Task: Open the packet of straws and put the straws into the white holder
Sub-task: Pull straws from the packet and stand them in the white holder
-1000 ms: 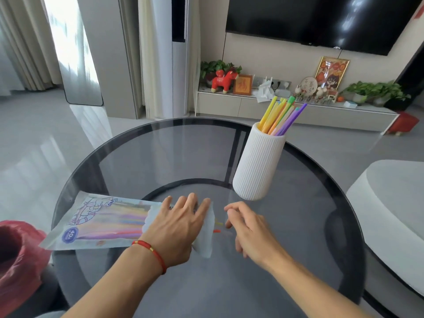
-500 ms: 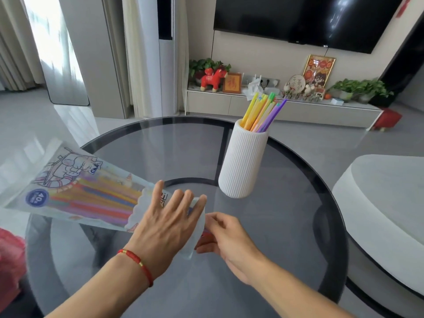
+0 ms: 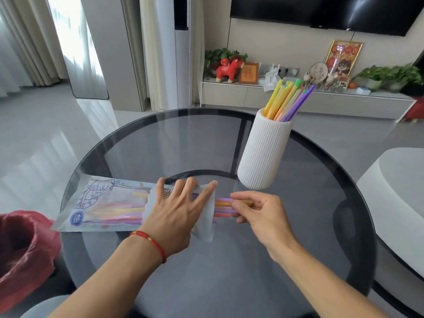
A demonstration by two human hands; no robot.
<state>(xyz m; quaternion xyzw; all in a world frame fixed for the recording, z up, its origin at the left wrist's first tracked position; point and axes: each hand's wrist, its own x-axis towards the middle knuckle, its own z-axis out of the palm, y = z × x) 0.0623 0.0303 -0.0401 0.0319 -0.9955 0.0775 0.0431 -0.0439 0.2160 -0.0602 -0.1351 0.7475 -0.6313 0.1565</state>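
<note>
Both forearms are showing bare, without sleeves. The left hand [image 3: 174, 216] is wearing a thin red cord bracelet [image 3: 150, 243] with small gold beads at the wrist.

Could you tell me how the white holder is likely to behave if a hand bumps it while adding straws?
The white holder is tall and narrow, so it may tip. Its straws lean to one side, adding slight imbalance. The glass table looks smooth, so it could slide instead.
</note>
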